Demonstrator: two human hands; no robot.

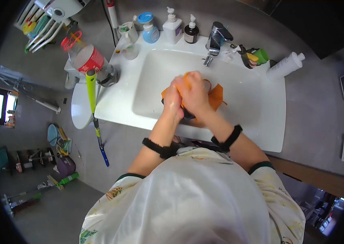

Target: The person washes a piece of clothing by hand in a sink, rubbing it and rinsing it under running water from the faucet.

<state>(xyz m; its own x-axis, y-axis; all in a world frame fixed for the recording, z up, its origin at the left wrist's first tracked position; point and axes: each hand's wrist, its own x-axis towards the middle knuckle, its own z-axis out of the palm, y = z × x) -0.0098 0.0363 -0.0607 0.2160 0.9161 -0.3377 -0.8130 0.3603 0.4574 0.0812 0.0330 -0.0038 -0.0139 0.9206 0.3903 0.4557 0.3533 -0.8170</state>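
Note:
An orange cloth item (216,96) with dark parts and a thin strap or cord is bunched up over the white sink basin (245,110). My left hand (173,99) is closed on its left side, and my right hand (195,93) grips it from the right. Both hands press close together, with orange fabric showing between and above the fingers. A loose flap hangs out to the right of my right hand. What kind of cloth article it is I cannot make out. Beyond my hands stands the chrome faucet (216,38); whether water runs is not visible.
Along the sink's back edge stand a blue bottle (151,34), a white pump bottle (173,28), a dark pump bottle (191,31) and a cup (128,31). A large plastic bottle (88,59) and a green-handled tool (92,93) are left; a white bottle (285,66) is right.

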